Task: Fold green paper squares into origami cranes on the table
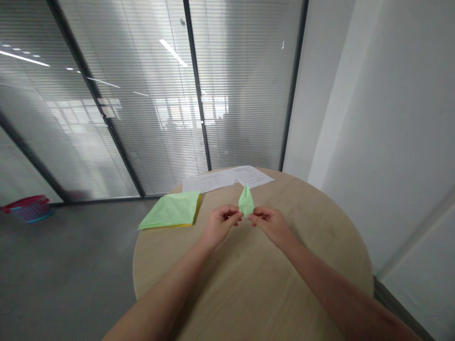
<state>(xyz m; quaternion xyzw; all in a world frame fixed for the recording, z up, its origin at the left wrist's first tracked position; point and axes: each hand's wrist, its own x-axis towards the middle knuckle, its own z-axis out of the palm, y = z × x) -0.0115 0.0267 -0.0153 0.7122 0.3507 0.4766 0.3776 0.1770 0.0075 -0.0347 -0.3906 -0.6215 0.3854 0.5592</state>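
Observation:
A small folded piece of light green paper point(246, 202) stands pointed upward over the round wooden table point(320, 246). My left hand point(220, 225) pinches its lower left edge with thumb and fingers closed. My right hand point(270, 223) pinches its lower right edge the same way. Both hands meet near the middle of the table, a little above its top.
A stack of green and yellow paper sheets point(172, 210) lies at the table's left edge. White printed sheets point(227, 179) lie at the far edge. Glass partitions with blinds stand behind. A red and blue basket point(30, 207) sits on the grey floor at far left.

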